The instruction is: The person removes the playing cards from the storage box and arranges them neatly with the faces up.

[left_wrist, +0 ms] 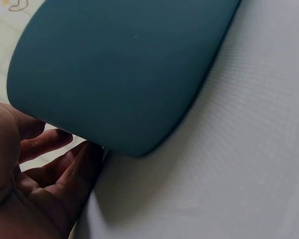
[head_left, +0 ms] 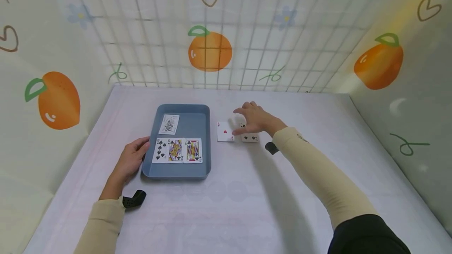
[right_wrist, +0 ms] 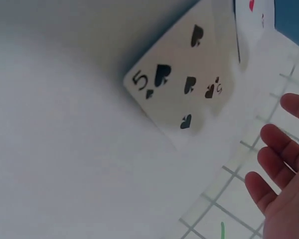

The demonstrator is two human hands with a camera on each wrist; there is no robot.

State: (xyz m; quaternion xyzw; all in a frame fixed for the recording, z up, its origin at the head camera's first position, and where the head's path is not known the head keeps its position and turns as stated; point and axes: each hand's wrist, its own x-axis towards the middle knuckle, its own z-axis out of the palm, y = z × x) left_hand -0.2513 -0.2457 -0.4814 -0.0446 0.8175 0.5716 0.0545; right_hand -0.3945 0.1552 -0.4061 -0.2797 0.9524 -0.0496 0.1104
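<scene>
My left hand [head_left: 132, 156] holds the left rim of a blue-grey tray [head_left: 176, 171], its fingers curled at the edge in the left wrist view. In the tray lie a joker card [head_left: 168, 124] at the back and, in front, an overlapping row: a spade number card [head_left: 159, 151], a queen [head_left: 175, 150] and another face card [head_left: 193, 150]. My right hand [head_left: 259, 120] hovers over the table with spread fingers, holding nothing. Below it are an ace of hearts [head_left: 224, 131] and a five of spades [right_wrist: 182, 82], partly hidden by the hand in the head view.
A white cloth covers the table [head_left: 219, 214]. A wire grid [head_left: 155, 50] stands along the back behind a hanging printed with oranges. Similar printed sheets rise on the left and right sides.
</scene>
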